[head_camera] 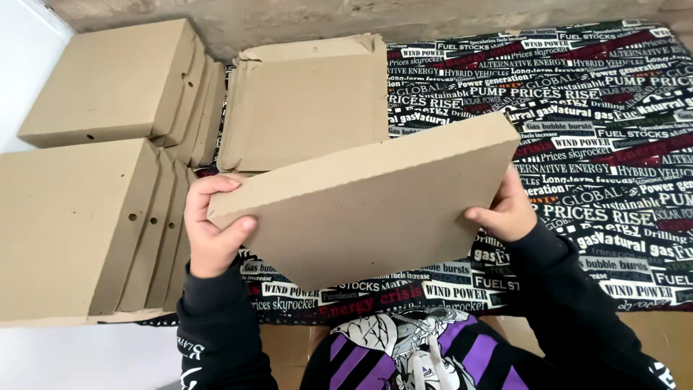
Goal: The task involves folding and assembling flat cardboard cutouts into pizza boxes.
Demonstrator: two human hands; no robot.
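Both arms are covered by long black sleeves with ribbed cuffs at the wrists, leaving the left hand [211,230] and right hand [507,211] bare, with no rings or watch in view. White lettering marks the left sleeve near the forearm, and another white mark shows on the right sleeve. The black top bears a chest graphic in purple, white and grey.

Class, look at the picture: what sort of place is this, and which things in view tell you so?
Probably a makeshift box-folding workspace, perhaps at home. Both hands hold a folded cardboard box, finished boxes stand stacked at the left, flat blanks lie on a printed cloth.
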